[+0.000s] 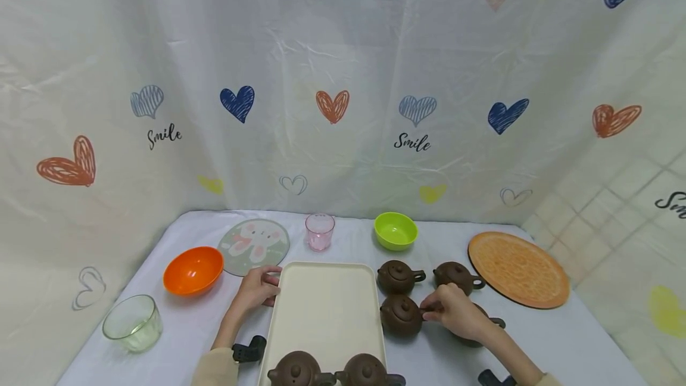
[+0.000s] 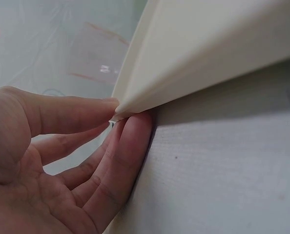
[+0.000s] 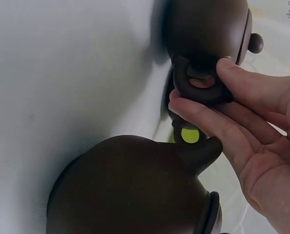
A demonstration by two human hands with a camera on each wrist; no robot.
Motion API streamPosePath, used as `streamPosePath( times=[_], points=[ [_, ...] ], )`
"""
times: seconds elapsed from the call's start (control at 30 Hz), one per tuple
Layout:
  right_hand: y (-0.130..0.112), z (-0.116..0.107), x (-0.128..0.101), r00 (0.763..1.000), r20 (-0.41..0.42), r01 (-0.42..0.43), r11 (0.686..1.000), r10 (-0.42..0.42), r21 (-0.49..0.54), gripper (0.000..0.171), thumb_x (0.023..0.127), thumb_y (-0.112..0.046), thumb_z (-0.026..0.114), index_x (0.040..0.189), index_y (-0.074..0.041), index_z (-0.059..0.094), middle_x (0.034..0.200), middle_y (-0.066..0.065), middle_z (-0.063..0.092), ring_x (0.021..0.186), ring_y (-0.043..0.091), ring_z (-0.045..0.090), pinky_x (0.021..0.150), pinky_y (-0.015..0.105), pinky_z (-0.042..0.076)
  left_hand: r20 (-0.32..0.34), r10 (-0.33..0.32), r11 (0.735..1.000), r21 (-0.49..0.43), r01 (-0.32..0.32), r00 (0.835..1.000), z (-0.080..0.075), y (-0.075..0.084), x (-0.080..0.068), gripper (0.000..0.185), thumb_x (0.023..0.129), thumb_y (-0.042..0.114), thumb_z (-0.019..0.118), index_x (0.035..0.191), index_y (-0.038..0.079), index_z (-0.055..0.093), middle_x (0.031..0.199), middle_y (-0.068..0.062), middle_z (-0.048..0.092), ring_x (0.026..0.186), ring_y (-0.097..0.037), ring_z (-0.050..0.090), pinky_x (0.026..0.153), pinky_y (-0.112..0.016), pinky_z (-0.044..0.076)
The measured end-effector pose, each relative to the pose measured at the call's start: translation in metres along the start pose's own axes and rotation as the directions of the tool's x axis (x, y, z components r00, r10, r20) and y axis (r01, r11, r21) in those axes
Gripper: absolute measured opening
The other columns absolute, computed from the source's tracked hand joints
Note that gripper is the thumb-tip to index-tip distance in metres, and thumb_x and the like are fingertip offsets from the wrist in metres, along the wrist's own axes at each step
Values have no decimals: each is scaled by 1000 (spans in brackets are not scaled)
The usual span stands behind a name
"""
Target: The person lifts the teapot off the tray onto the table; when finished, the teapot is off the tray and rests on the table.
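My left hand (image 1: 259, 290) pinches the left rim of a cream rectangular tray (image 1: 327, 308); in the left wrist view the thumb lies above the rim and the fingers below. Two brown teapots (image 1: 300, 369) sit side by side at the tray's near end. To the right of the tray, my right hand (image 1: 455, 311) pinches the handle (image 3: 203, 92) of a brown lidded teapot (image 1: 401, 316). Another teapot (image 1: 465, 341) is partly hidden under the right hand. Behind stand two more, one teapot (image 1: 396, 277) near the tray and one teapot (image 1: 452, 276) further right.
On the left are an orange bowl (image 1: 193, 271), a clear glass bowl (image 1: 132, 323) and a round rabbit-print mat (image 1: 254, 246). A pink glass (image 1: 320, 232) and a green bowl (image 1: 395, 231) stand at the back. A round orange-brown board (image 1: 518, 270) lies at the right.
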State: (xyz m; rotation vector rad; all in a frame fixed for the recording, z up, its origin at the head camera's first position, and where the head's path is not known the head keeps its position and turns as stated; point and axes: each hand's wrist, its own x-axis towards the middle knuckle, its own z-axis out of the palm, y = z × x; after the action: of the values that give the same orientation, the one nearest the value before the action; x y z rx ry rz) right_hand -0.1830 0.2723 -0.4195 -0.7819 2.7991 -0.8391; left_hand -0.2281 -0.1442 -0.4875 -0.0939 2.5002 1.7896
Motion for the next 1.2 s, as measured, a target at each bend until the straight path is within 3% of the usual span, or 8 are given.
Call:
streamPosePath(
  times=[0.17,0.5,0.73,1.03,1.2],
  points=[
    [-1,-1,1,1000,20,9,998,-8,-54,10,75,-2,76,85,-1,76,82,5,74,75,11,69,62,23,56,3,2,1000,-7,-2,1000,0,0,0,46,73,-10,62,119,-4,61,83,-12,60,57,-18,61,50,-36,58],
    [-3,0,2,999,0,-54,998,54,-31,12,73,1,77,84,-3,75,82,6,73,74,12,68,61,25,57,0,-5,1000,-3,5,1000,0,-1,1,47,73,-10,62,120,-3,61,84,-12,60,58,-18,61,51,-35,58],
    [-6,2,-1,994,-98,-51,998,49,-24,9,76,-6,77,85,-4,75,80,2,73,71,7,67,58,19,54,1,-8,1000,0,8,1000,-1,-1,1,46,74,-9,62,120,-3,61,84,-12,61,59,-18,61,51,-35,58],
    [-24,2,-6,950,-270,-113,980,155,163,14,80,-7,74,91,1,75,85,8,73,74,12,70,63,21,58,-2,-9,1000,7,9,1000,0,-2,2,46,75,-9,62,120,-2,61,84,-12,60,59,-18,60,51,-35,58],
    [-36,3,-10,951,-250,-117,961,181,251,16,81,-12,74,92,0,75,86,7,73,74,8,69,63,19,57,-2,-18,1000,3,18,1000,0,-1,1,46,75,-8,62,120,-2,61,85,-12,60,60,-18,60,52,-35,58]
  ],
)
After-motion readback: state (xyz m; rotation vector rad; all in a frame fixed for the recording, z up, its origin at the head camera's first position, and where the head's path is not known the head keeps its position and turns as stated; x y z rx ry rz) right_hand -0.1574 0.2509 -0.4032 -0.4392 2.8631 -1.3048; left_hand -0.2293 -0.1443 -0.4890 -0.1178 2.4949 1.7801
